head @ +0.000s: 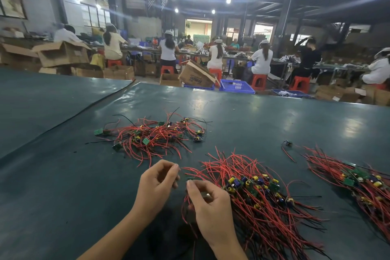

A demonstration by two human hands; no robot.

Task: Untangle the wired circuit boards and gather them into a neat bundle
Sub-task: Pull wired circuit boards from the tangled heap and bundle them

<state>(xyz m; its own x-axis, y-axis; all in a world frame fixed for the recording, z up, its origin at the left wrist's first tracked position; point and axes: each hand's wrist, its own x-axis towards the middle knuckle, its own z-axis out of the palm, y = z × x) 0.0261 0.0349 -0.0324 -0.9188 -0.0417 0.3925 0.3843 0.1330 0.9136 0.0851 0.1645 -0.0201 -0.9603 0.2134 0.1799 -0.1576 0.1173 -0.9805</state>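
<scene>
A loose tangle of wired circuit boards (152, 135), green boards on red and black wires, lies on the dark green table (63, 186) ahead of my hands. A gathered bundle (259, 194) lies just right of my right hand, with its boards stacked in the middle. My right hand (209, 205) pinches one small wired board (190, 178) at its fingertips, and that board's red wires hang below the hand. My left hand (158, 179) is curled, thumb and fingertips pinched close to the same board. What it grips is too thin to make out.
A second gathered bundle (363, 183) lies at the far right, and a single loose wired piece (287, 145) sits behind it. A seam (95, 105) crosses the table cover at left. Beyond the table edge are blue crates (237, 86), cardboard boxes and seated workers.
</scene>
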